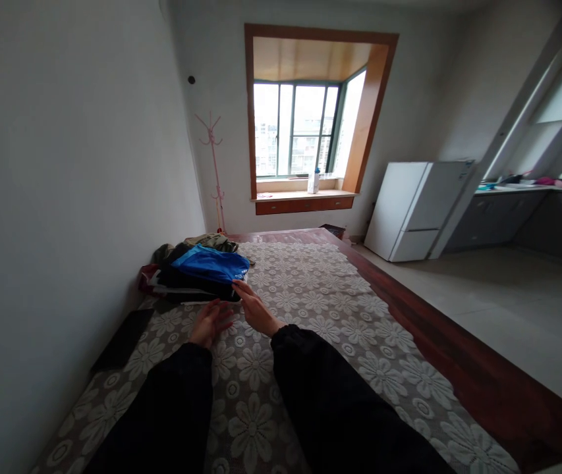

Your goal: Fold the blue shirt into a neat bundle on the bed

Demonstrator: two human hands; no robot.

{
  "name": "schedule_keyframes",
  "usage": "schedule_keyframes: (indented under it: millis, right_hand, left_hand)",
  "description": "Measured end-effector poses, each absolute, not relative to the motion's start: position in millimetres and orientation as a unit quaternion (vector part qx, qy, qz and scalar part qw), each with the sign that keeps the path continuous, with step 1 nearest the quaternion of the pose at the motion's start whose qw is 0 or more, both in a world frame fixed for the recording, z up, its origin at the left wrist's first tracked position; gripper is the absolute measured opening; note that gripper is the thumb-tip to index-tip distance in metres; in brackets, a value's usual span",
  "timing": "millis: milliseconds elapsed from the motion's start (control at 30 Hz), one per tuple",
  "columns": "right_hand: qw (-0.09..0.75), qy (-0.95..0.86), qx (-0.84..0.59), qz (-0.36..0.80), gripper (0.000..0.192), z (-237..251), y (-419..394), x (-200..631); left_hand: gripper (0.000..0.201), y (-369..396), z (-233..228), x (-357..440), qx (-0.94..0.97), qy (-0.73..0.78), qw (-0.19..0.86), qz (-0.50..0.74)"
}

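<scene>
While we kneel at the flowered bedspread (pixel 320 296), a pile of clothes (pixel 196 273) lies just beyond our fingertips.
Our right hand (pixel 255 308) — fingers loose — touches its dark bottom edge; our left hand (pixel 209 322) hovers unclenched, palm up, just short of it.

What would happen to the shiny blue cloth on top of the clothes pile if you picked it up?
The shiny blue cloth would probably droop and unfold, since it lies soft and creased on the pile of dark folded clothes. It looks thin, so likely light. Its sheen hints that it may slide off easily. The right hand touches the pile's edge; the left hand is open nearby.
</scene>
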State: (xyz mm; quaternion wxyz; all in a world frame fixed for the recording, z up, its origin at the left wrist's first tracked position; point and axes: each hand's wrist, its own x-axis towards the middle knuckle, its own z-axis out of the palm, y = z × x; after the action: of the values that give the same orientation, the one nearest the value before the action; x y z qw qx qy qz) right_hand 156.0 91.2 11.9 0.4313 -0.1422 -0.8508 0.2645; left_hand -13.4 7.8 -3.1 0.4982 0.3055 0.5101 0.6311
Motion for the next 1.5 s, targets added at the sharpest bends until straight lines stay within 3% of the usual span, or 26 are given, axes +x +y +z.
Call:
schedule_keyframes:
  millis: [100,233,300,467,600,700,833,967,1100,1300,1500]
  right_hand:
    - [0.389,-0.875,-0.124,0.259,0.065,21.4,72.0,194.0]
    - [0.357,-0.884,-0.152,0.258,0.046,20.9,53.8,260.4]
    - [0.365,-0.874,-0.200,0.249,0.040,17.9,53.2,287.9]
    - [0.344,-0.869,-0.316,0.166,0.033,14.4,59.8,314.7]
    - [0.328,-0.884,-0.303,0.136,0.025,19.6,49.1,306.5]
    - [0.290,-0.919,-0.221,0.150,0.033,23.3,33.9,296.9]
    - [0.222,-0.945,-0.176,0.166,0.078,20.4,20.2,286.9]
    - [0.262,-0.912,-0.233,0.214,0.107,9.7,17.1,282.8]
    - [0.321,-0.844,-0.273,0.331,0.098,-1.4,17.5,281.6]
    - [0.347,-0.778,-0.307,0.425,0.072,-14.1,26.1,276.6]
    - [0.358,-0.724,-0.276,0.521,0.073,-14.9,25.0,274.8]
  left_hand:
    - [0.018,9.2,-0.4,-18.8,0.251,0.464,0.543,0.653]
    - [0.047,10.5,2.5,-24.5,0.195,0.429,0.581,0.664]
    - [0.052,10.1,3.5,-25.9,0.180,0.427,0.597,0.654]
    - [0.025,10.7,0.9,-16.3,0.206,0.454,0.609,0.617]
    - [0.039,12.9,-5.5,-4.3,0.242,0.480,0.583,0.610]
    - [0.045,10.4,-4.4,1.4,0.260,0.481,0.571,0.612]
    - [0.043,-2.6,13.8,15.5,0.281,0.440,0.606,0.600]
    - [0.052,-19.2,34.4,42.8,0.310,0.327,0.678,0.581]
    - [0.065,-26.2,30.6,67.8,0.378,0.386,0.602,0.588]
    - [0.052,-23.1,17.2,72.2,0.425,0.489,0.515,0.561]
    - [0.052,-30.3,29.3,77.5,0.479,0.493,0.475,0.550]
